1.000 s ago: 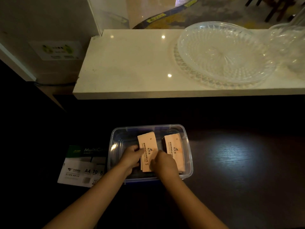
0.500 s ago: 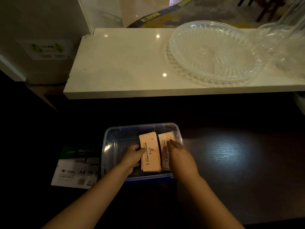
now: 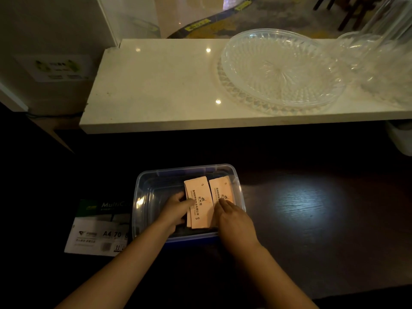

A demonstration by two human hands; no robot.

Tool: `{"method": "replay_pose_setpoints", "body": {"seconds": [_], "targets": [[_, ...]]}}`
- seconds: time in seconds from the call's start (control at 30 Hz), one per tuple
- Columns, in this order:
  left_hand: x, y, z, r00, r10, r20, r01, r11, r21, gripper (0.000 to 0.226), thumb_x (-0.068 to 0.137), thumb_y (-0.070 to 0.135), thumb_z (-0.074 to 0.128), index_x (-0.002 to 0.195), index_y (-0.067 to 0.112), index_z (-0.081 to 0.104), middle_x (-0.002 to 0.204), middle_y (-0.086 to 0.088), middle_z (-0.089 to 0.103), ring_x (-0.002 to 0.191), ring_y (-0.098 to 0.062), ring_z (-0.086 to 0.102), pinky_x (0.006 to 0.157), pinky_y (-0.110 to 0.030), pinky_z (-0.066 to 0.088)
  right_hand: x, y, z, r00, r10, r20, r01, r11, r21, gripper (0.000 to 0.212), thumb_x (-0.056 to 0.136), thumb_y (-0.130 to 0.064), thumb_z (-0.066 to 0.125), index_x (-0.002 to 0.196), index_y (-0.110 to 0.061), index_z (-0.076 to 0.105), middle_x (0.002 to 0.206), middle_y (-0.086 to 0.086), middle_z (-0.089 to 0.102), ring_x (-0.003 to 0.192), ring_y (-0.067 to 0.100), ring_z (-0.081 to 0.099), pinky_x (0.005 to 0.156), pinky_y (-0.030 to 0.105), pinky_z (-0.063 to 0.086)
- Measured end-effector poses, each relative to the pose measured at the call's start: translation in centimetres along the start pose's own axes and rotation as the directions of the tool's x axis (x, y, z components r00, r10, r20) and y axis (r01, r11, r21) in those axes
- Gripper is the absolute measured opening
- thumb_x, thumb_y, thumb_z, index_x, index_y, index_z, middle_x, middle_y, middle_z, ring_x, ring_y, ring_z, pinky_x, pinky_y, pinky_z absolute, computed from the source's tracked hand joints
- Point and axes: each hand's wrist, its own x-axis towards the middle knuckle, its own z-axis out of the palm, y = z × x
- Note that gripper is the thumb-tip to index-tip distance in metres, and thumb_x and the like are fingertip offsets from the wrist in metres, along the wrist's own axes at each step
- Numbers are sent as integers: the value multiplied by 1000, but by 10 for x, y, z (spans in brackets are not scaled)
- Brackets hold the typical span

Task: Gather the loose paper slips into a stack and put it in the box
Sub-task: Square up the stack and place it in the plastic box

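Observation:
A clear plastic box [image 3: 142, 186] stands on the dark table. Inside it lie two piles of pale pink printed paper slips side by side: a left stack [image 3: 199, 204] and a right stack [image 3: 219, 188]. My left hand [image 3: 176, 210] is inside the box, fingers and thumb closed on the left stack's left edge. My right hand [image 3: 234, 219] rests palm down on the lower part of the right stack, fingers together and pressing on it. The near ends of both stacks are hidden by my hands.
A white and green A4 paper ream [image 3: 95, 230] lies left of the box, partly under it. Above runs a pale stone shelf [image 3: 156, 85] carrying a large cut-glass dish [image 3: 278, 70] and more clear glassware [image 3: 383, 63]. A white object [image 3: 401, 139] sits at the right edge.
My right hand left the left stack and moved onto the right stack, then slid back toward its near end. My left hand stays gripping the left stack.

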Motion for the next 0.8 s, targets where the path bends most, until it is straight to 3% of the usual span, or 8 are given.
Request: {"method": "replay_pose_setpoints", "body": {"seconds": [0.2, 0.33, 0.47, 0.63, 0.8], "targets": [[-3, 1, 1, 998, 68, 12, -68, 997, 43, 35, 93, 19, 39, 128, 22, 43, 105, -5, 62, 93, -18, 54, 82, -40, 44, -3, -5, -3, 996, 9, -87, -6, 1000, 31, 48, 91, -19, 52, 136, -10, 38, 145, 13, 36, 132, 27, 35, 107, 39, 34], [-5, -4, 6, 1000, 15, -3, -15, 999, -39, 26, 95, 27, 35, 105, 13, 55, 87, -3, 62, 80, -17, 58, 75, -36, 46, -7, -9, -3, 994, 41, -102, -30, 994, 106, 28, 90, -19, 54, 118, -12, 53, 122, 10, 57, 113, 24, 53, 96, 37, 46], [-9, -8, 10, 1000, -9, 4, 9, 999, -51, 25, 95, 22, 31, 88, 18, 54, 88, -6, 63, 82, -19, 59, 72, -33, 46, -3, -16, -3, 992, 116, -43, -104, 969, 226, 19, 91, -19, 53, 107, -12, 59, 109, 7, 64, 98, 19, 62, 87, 32, 52], [-13, -2, 10, 996, -35, 76, 40, 997, -68, 22, 93, 15, 30, 93, 20, 51, 91, -7, 61, 85, -20, 57, 73, -33, 44, 2, -20, -1, 977, 200, -68, -171, 936, 308, 20, 92, -24, 50, 101, -11, 61, 104, 7, 66, 91, 17, 63, 81, 29, 53], [-15, -1, 10, 996, -43, 82, 48, 996, -71, 23, 92, 13, 30, 103, 15, 50, 91, -7, 60, 84, -20, 56, 75, -33, 43, 4, -18, 2, 973, 216, -79, -176, 920, 351, 24, 92, -27, 50, 109, -12, 58, 113, 7, 62, 98, 17, 61, 83, 28, 51]]}}
